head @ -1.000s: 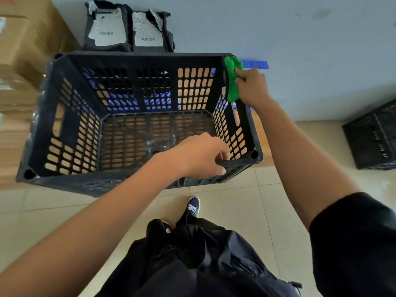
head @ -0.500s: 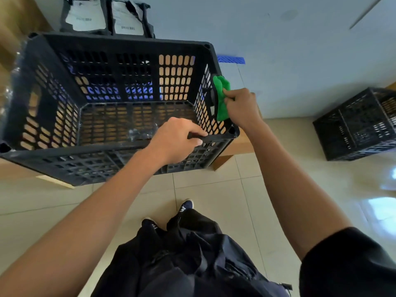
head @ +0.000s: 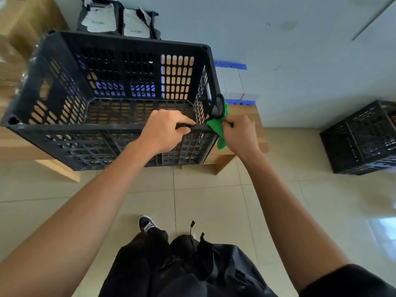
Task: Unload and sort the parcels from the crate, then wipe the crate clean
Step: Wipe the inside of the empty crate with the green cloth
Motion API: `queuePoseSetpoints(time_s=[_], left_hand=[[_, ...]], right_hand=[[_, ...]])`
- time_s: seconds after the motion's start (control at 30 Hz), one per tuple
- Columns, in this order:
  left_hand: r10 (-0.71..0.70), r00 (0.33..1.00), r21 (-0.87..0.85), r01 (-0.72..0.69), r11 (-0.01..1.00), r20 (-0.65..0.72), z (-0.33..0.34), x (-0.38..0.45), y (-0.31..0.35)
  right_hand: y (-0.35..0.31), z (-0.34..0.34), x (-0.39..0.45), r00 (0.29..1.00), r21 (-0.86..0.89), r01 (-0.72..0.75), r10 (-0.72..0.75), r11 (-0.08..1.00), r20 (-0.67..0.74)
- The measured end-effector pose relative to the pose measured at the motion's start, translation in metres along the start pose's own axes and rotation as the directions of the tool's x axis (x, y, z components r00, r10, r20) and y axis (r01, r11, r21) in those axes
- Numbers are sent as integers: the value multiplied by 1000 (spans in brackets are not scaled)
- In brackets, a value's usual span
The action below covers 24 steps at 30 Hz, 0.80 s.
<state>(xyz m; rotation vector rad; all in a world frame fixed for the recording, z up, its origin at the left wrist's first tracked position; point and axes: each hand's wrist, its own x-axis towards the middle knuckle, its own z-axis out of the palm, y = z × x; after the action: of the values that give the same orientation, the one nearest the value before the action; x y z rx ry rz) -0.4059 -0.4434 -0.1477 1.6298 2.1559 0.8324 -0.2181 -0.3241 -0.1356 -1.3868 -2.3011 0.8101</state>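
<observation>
Two hands are busy at the near right corner of the black crate [head: 64, 93]. The left hand [head: 165, 130] curls its fingers over the near edge and grips it tight. The right hand [head: 241, 135] has its fingers bunched around a green cloth [head: 217, 127] and presses it on that corner. Part of the cloth hangs down outside the corner.

The crate sits on a low wooden bench [head: 246, 116], and its near side seems to stick out past the bench edge. It looks tipped toward the person. No parcels show inside it. Two grey parcels [head: 120, 22] lean on the wall behind it, so the unloading looks done and the wiping is under way.

What could go wrong? The crate could slide or tip off the bench if the right hand rubs hard while the left hand lets go. It could land near the shoe [head: 147, 225] on the floor below. The cloth could snag in one of the many holes or on the handle slot beside it, and get pulled out of the fingers. Only the corner is being wiped now, so the bottom and far walls could get missed. I cannot tell if they are dirty. Pushing the crate back could knock the parcels over.
</observation>
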Motion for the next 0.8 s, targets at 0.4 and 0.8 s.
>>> queuePoseSetpoints(time_s=[0.4, 0.8], left_hand=[[-97, 992, -9, 97, 995, -75, 9, -3, 6], [25, 979, -12, -28, 1000, -203, 15, -5, -1]], right_hand=[[1, 5, 12, 999, 0, 27, -27, 1000, 18], [-12, 19, 92, 999, 46, 51, -51, 998, 5]])
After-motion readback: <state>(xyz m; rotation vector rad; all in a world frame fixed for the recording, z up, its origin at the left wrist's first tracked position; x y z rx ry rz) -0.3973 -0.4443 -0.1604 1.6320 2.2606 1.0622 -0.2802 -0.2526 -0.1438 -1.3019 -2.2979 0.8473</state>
